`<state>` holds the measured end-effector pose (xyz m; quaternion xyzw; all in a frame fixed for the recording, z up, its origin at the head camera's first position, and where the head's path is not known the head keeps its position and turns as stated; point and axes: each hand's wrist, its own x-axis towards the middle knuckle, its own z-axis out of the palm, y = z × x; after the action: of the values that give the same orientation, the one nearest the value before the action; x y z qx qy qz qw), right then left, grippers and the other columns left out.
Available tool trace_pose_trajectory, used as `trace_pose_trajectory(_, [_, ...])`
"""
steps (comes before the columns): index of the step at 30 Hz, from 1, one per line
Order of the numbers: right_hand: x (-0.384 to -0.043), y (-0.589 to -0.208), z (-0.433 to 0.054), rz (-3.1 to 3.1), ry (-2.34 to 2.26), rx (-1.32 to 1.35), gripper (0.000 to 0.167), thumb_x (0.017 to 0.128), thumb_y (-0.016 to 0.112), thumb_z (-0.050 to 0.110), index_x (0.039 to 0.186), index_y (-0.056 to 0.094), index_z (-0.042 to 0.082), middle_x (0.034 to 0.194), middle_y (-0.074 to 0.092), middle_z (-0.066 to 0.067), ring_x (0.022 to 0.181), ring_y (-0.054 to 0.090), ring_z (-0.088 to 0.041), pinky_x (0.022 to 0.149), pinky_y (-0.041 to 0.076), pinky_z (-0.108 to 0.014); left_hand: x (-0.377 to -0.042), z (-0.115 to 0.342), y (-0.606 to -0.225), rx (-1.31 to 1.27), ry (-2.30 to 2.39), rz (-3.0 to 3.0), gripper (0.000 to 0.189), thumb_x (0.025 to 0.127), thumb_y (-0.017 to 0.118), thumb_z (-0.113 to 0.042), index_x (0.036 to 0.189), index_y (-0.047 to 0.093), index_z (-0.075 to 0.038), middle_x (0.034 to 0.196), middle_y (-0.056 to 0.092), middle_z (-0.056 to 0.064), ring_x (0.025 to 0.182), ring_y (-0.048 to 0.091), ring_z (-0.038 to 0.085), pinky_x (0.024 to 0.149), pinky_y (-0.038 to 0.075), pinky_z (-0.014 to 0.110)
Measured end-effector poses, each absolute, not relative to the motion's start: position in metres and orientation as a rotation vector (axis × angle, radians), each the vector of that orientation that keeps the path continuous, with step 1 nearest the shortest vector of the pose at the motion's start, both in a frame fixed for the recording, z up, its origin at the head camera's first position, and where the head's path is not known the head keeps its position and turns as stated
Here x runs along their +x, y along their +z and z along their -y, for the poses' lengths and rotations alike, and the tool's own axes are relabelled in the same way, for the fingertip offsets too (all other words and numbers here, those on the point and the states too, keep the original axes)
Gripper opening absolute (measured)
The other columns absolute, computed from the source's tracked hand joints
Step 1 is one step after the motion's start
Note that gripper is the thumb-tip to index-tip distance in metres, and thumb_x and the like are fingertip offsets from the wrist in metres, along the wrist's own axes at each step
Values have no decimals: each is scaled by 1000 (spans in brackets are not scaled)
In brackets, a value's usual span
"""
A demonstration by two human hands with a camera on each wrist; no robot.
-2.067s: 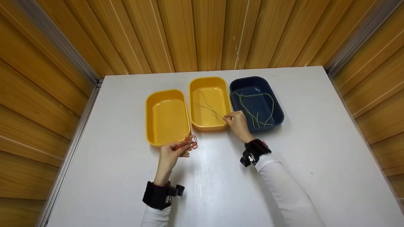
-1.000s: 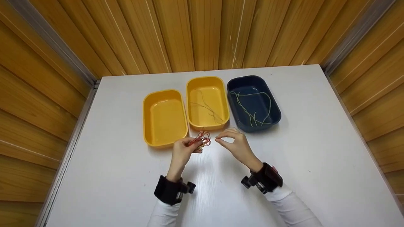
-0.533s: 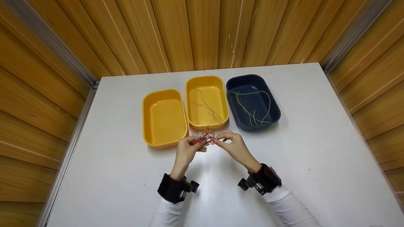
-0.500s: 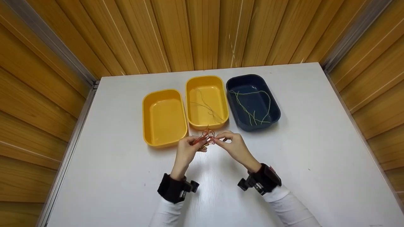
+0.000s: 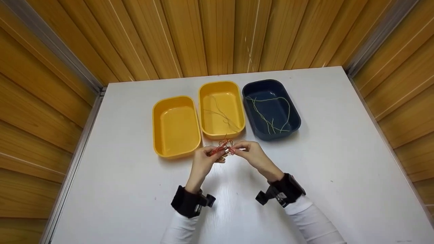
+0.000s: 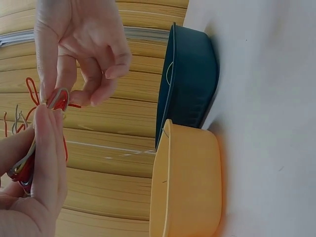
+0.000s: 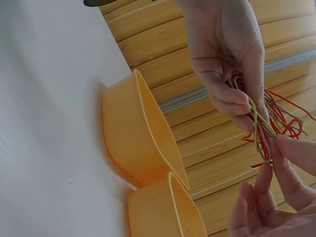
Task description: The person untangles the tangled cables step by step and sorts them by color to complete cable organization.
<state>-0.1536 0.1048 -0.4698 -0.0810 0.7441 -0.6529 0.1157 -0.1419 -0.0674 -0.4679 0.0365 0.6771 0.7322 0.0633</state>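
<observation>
In the head view my left hand (image 5: 201, 164) grips a tangled bundle of cords (image 5: 224, 145), in front of the two yellow trays. Red, yellow and grey strands show in the bundle in the right wrist view, with loops and loose ends sticking out past the fingers. My right hand (image 5: 257, 157) meets it from the right, thumb and index finger pinching some cords (image 7: 264, 143) at the bundle's end. Its other fingers are loosely bent in the left wrist view. Part of the bundle is hidden inside the left palm.
Along the back of the white table (image 5: 129, 135) stand a left yellow tray (image 5: 154, 128), a middle yellow tray (image 5: 222, 135) with thin strands lying in it, and a dark blue tray (image 5: 273, 136) holding a yellow-green cord (image 5: 289, 110). Wood-panelled walls (image 5: 220, 37) enclose the table.
My right hand has drawn back from the middle tray, leaving strands there, and now pinches cords in the bundle. The left hand has moved right with the bundle to meet it.
</observation>
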Motion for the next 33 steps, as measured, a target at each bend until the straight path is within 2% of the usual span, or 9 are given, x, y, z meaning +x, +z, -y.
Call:
trace_pose_trajectory(6, [-155, -471, -116, -2129, -1897, -270, 23, 84, 60, 12, 92, 62, -9, 85, 60, 1, 85, 52, -13, 80, 42, -27, -142, 71, -469, 80, 2228, -2009, 21, 79, 61, 3, 91, 58, 20, 79, 64, 20, 56, 61, 10, 59, 56, 30])
trace_pose_trajectory(7, [-155, -471, -117, -2114, -1911, -263, 22, 84, 60, 12, 92, 62, -9, 84, 60, 1, 84, 52, -13, 80, 42, -27, -148, 74, -490, 112, 2255, -1995, 20, 80, 61, 3, 91, 59, 19, 79, 64, 19, 56, 62, 11, 59, 56, 29])
trace_pose_trajectory(10, [-154, -470, -119, -2073, -1962, -229, 18, 84, 59, 11, 90, 61, -5, 83, 59, 2, 83, 52, -13, 79, 43, -26, -151, 77, -497, 181, 2296, -1978, 20, 80, 63, 0, 91, 61, 16, 79, 64, 20, 57, 63, 16, 58, 56, 30])
trace_pose_trajectory(13, [-153, -468, -120, -2046, -2020, -169, 11, 82, 60, 10, 86, 62, 0, 81, 60, 2, 79, 54, -12, 76, 45, -24, -161, 82, -526, 260, 2335, -1966, 19, 80, 64, -5, 92, 64, 10, 80, 65, 17, 58, 64, 19, 57, 56, 30])
trace_pose_trajectory(15, [-152, -468, -121, -2052, -2035, -134, 7, 81, 61, 9, 83, 63, 2, 78, 61, 2, 76, 55, -12, 73, 45, -23, -158, 82, -516, 289, 2357, -1941, 17, 80, 64, -4, 92, 64, 8, 80, 65, 16, 58, 64, 18, 55, 55, 27])
trace_pose_trajectory(17, [-152, -469, -123, -2059, -2051, -118, 7, 81, 61, 8, 82, 63, 2, 77, 63, 1, 74, 56, -11, 71, 45, -23, -163, 84, -531, 313, 2365, -1917, 18, 79, 65, -6, 91, 65, 7, 80, 65, 14, 58, 64, 16, 55, 55, 26])
trace_pose_trajectory(24, [-151, -469, -132, -2047, -2129, -29, 7, 79, 63, 5, 82, 63, -1, 75, 65, -2, 74, 59, -15, 71, 47, -24, -143, 76, -474, 120, 2260, -1963, 23, 79, 62, 3, 94, 58, 20, 79, 64, 22, 56, 62, 12, 60, 56, 31])
trace_pose_trajectory(29, [-152, -468, -145, -2053, -2159, -37, 6, 80, 61, 5, 82, 63, 0, 76, 66, -4, 78, 60, -21, 74, 47, -28, -142, 79, -466, 25, 2241, -1965, 22, 78, 62, 6, 94, 57, 21, 77, 65, 19, 54, 61, 9, 60, 55, 27])
trace_pose_trajectory(33, [-154, -468, -160, -2050, -2201, 6, 4, 81, 61, 4, 82, 64, 1, 75, 66, -3, 78, 61, -20, 74, 49, -26, -143, 89, -468, 1, 2261, -1979, 22, 78, 62, 6, 93, 57, 21, 77, 65, 18, 54, 61, 10, 59, 55, 26])
